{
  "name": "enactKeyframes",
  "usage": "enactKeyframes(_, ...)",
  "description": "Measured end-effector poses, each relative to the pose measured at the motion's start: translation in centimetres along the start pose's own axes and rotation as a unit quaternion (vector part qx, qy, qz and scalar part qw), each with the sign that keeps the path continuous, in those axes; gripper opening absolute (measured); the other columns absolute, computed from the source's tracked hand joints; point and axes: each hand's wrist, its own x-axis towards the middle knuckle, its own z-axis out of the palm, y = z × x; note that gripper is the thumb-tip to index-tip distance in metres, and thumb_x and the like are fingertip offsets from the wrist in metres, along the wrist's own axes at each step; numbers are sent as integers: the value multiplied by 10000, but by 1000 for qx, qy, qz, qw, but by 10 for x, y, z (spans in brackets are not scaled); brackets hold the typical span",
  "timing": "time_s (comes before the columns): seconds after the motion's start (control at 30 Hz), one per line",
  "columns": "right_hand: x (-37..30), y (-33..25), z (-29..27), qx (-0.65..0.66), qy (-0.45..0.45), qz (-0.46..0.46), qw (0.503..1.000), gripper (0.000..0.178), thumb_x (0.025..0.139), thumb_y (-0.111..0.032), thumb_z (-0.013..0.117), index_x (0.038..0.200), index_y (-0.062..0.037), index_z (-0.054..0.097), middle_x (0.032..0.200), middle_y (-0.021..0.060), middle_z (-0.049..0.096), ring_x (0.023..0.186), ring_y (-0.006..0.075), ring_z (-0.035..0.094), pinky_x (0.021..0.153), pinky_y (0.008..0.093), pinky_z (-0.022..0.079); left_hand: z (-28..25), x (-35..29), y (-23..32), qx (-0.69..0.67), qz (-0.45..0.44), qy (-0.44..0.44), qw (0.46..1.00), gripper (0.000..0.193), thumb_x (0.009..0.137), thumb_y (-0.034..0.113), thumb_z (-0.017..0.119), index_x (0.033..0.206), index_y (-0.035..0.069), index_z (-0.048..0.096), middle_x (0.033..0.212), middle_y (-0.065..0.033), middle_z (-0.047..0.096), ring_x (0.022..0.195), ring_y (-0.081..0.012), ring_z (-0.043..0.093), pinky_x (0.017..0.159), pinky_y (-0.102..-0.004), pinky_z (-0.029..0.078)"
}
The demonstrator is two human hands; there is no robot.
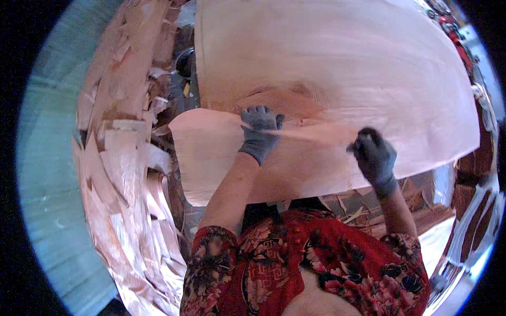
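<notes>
Head view gives me all I have to go on: the big sheet, pale and thin, is spread in front of the person, with the near sheet lying along its front edge. From my end I can't tell whether the two are joined. The left hand, in a grey glove, is set on the sheets with its fingers bent forward; I'd judge it is placed there to steady the work, as the forearm runs straight in behind it. A pale strip crosses at that glove and stretches toward the right hand, gloved too and raised at the strip's far end. I read the wide spacing as a way to keep the strip taut, though blur spoils that part for me. The right fingers are curled in, but I can't tell whether they close on the strip; nor can I tell whether the left ones pinch anything or just press. Just beyond the strip a reddish patch shows on the big sheet. Off to the left, scraps lie in a loose heap beside the sheets, perhaps put there to be within reach yet out of the way
</notes>
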Motion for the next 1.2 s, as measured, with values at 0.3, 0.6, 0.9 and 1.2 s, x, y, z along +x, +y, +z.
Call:
enactKeyframes(0.3,-100,-124,-62,24,-68,112,991,154,675,-184,676,743,-127,550,811,33,587,579,247,568,508,352,443,-13,-1,-8,-42,69,-10,997,536,854,514,422,728,47,653,739,-164,622,788,-317,581,864,-504,299)
enactKeyframes(0.6,-132,-155,-71,94,-52,131,985,153,651,-123,671,727,-98,540,784,56,580,583,262,574,506,346,454,-46,-58,-45,-80,230,33,969,732,748,638,490,1130,16,546,995,-203,605,1014,-373,530,865,-492,348)
enactKeyframes(0.9,-128,-191,-26,261,-121,54,956,225,690,-141,688,873,-91,566,924,97,589,696,306,611,582,379,485,-71,-259,-167,-34,119,-39,992,284,801,247,541,1061,150,601,951,-93,631,899,-272,570,750,-409,434)
enactKeyframes(1.2,-104,-243,60,333,-99,196,917,261,867,-56,513,1120,3,488,1079,171,575,1030,282,553,865,338,429,-122,-426,-348,46,-194,-168,965,268,755,196,549,988,125,661,859,-151,646,829,-321,608,719,-435,469)
